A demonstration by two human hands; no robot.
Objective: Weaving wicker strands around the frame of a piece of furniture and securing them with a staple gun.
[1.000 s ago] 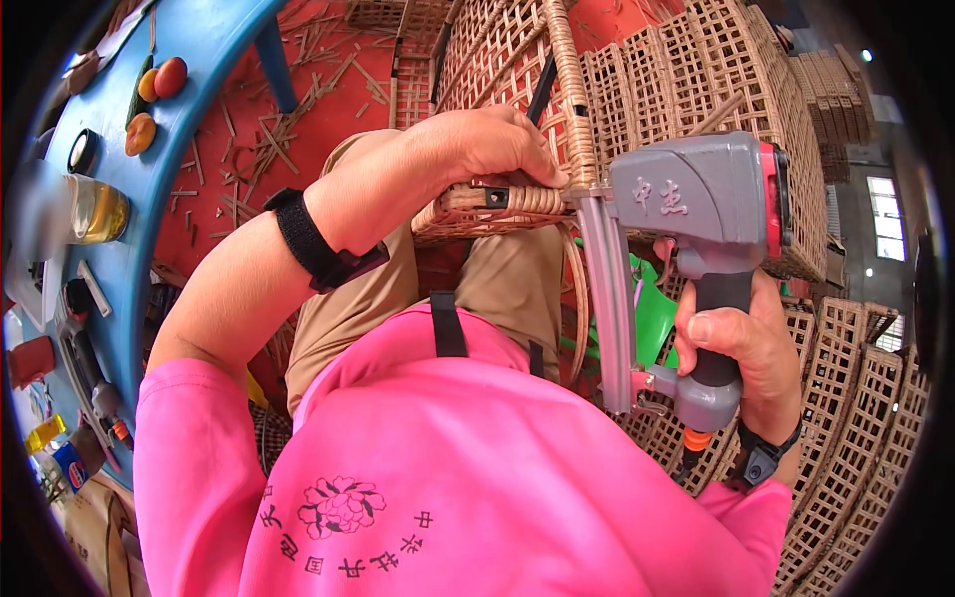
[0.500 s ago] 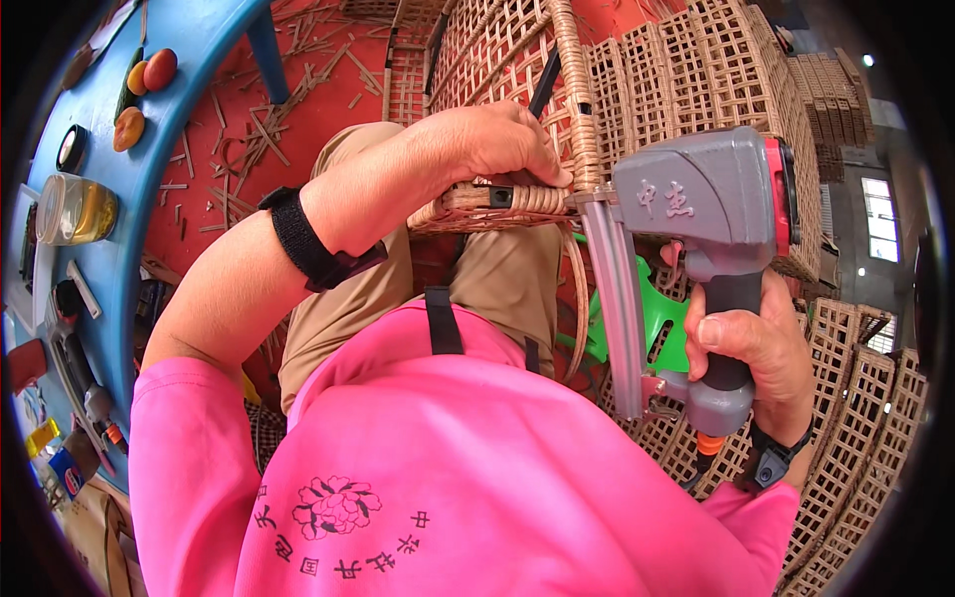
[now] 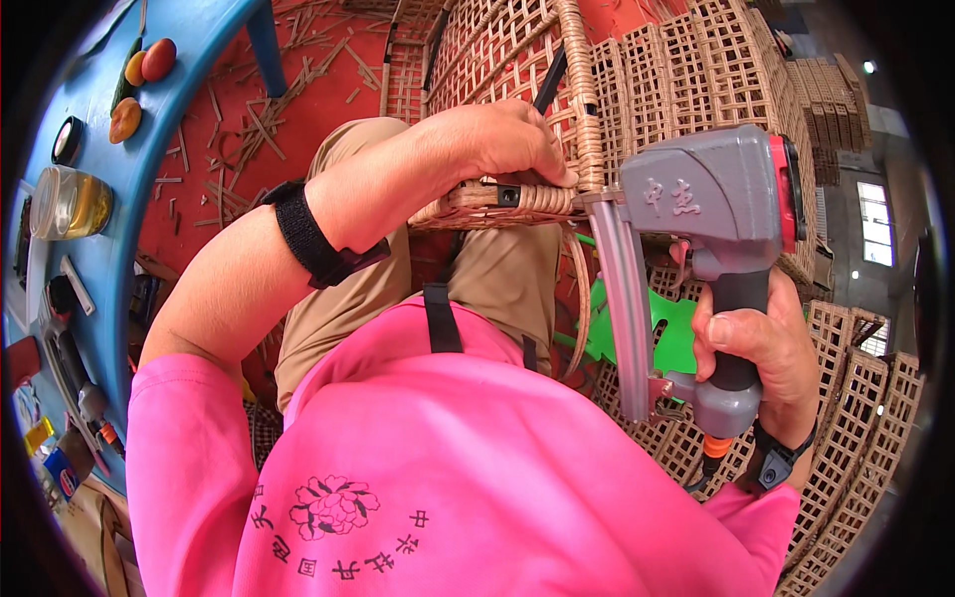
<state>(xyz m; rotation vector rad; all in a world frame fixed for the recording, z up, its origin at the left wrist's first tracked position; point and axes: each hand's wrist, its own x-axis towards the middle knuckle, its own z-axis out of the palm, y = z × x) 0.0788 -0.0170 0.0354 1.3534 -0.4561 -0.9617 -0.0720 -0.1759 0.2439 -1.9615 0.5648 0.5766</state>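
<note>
A grey pneumatic staple gun (image 3: 686, 194) with a black grip stands upright in my right hand (image 3: 761, 333). My fingers are wrapped round its grip, below the trigger. The gun's nose meets the corner of a woven wicker basket (image 3: 507, 45) that rests at my knees. On the basket's near rim, right beside that nose, my left hand (image 3: 507, 144) is closed, thumb and fingertips pressed against the wrapped edge. Some of its fingers are hidden behind the hand. A black strap runs along the inside of the basket.
At left, a blue table (image 3: 184, 75) bears fruit, a jar (image 3: 70, 204) of yellow contents and assorted tools. Cane scraps (image 3: 264, 134) litter the red floor. Stacked wicker panels (image 3: 686, 80) rise at right, near a green plastic piece (image 3: 671, 333). An air hose leaves the gun's base.
The staple gun and my right hand have shifted slightly to the right, along with the basket corner. My left hand keeps its hold on the rim.
</note>
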